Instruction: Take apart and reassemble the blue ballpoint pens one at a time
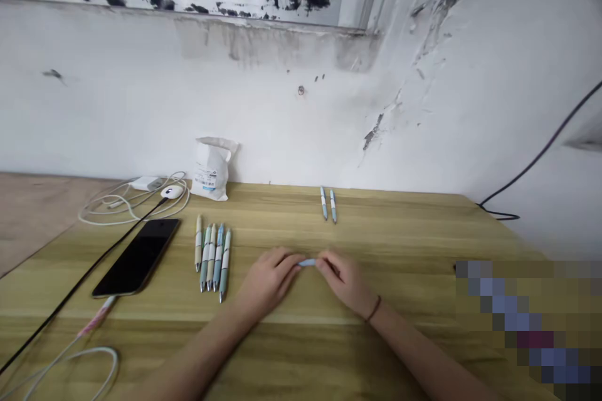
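Note:
Between my two hands, low over the wooden table, is a light blue pen [308, 262], mostly covered by fingers. My left hand [273, 277] pinches its left end and my right hand [342, 280], with a dark band at the wrist, pinches its right end. Left of my hands, several pens [214, 257] in pale yellow, green and blue lie side by side, tips toward me. Farther back, two blue pens [328, 205] lie next to each other near the table's rear edge.
A black phone [137, 257] with a cable plugged in lies at the left. Behind it are a white charger [147, 183] and coiled cables. A white packet [210, 169] stands by the wall. The lower right corner is pixelated.

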A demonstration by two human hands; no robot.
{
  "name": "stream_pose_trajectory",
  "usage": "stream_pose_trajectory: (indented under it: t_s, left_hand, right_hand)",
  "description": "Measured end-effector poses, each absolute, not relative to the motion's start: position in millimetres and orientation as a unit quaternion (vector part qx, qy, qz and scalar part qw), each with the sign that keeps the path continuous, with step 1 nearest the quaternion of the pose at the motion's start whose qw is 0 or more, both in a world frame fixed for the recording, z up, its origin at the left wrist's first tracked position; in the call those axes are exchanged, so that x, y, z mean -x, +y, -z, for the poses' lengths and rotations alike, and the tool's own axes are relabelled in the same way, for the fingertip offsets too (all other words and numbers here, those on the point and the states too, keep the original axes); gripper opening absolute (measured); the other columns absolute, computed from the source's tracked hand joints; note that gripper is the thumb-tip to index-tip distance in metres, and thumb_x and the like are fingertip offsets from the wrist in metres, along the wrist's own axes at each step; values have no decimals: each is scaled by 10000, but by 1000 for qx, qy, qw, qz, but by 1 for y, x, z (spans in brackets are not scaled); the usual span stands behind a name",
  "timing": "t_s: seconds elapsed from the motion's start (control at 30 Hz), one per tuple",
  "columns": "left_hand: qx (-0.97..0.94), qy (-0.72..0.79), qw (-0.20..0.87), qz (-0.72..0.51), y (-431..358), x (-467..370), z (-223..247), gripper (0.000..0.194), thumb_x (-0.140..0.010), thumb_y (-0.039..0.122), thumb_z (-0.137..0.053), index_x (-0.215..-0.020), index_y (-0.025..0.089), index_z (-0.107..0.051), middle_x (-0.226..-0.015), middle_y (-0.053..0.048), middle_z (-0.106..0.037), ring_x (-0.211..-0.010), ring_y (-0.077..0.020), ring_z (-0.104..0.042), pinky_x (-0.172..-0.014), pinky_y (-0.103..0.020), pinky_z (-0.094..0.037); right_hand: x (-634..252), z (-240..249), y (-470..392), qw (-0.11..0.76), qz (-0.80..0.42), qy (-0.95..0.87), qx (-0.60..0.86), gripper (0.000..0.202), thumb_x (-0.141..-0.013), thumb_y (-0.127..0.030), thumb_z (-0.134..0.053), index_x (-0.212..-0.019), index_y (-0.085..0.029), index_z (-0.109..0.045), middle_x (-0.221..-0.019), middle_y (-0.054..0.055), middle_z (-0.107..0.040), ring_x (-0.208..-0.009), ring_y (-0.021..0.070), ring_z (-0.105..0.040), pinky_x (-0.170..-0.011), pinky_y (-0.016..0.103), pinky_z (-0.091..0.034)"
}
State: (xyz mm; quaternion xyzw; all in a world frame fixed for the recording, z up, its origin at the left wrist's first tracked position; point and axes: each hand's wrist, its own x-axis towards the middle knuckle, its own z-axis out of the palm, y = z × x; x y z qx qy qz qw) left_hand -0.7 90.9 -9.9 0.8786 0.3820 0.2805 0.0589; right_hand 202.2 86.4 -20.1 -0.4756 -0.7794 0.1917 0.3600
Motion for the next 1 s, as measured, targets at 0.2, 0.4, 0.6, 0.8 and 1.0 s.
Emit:
stream_pose_trajectory:
  t_s: [0.2, 0.4, 0.6, 0.8, 1.0]
  left_hand:
    - [-876, 388, 47, -282, 92, 1, 14, 220, -906, 250, -414, -1073, 225, -555, -998, -57, -605, -916, -177, -555, -796, -322, -460]
    - [-879, 380, 56, -283, 92, 1, 13, 210, -907, 245, -407, -1055, 210, -553, -995, -58, -605, -913, -174, -557, -801, -318, -463]
    - [-874, 373, 30, -311, 91, 0, 16, 232, -893, 234, -439, -1086, 227, -568, -986, -63, -609, -903, -176, -563, -779, -316, -461]
    - [-872, 386, 55, -297, 93, 2, 11, 249, -900, 301, -437, -1095, 222, -570, -1020, -63, -620, -937, -183, -555, -803, -332, -447]
    - [-822, 445, 145, -325, 100, 8, 10, 279, -933, 298, -341, -1053, 213, -578, -1000, -46, -641, -917, -166, -579, -820, -331, -455]
  right_hand:
    - [-202, 22, 87, 380, -187, -794, 435, 133, -906, -258, -410, -893, -202, -530, -840, 43, -591, -775, 160, -551, -706, 275, -427]
    - [-205, 18, 87, 331, -135, -818, 450, 179, -920, -267, -393, -846, -203, -542, -775, 31, -593, -719, 154, -551, -650, 265, -412]
    - [-207, 12, 86, 278, -51, -865, 415, 174, -895, -190, -402, -837, -191, -566, -770, 45, -591, -720, 163, -533, -633, 270, -395]
    - [-212, 17, 88, 327, -34, -834, 442, 191, -870, -136, -394, -829, -193, -572, -755, 45, -603, -707, 168, -538, -635, 280, -402]
    - [-226, 19, 94, 401, -12, -797, 452, 179, -886, -172, -406, -929, -206, -577, -862, 55, -635, -795, 179, -573, -706, 298, -435]
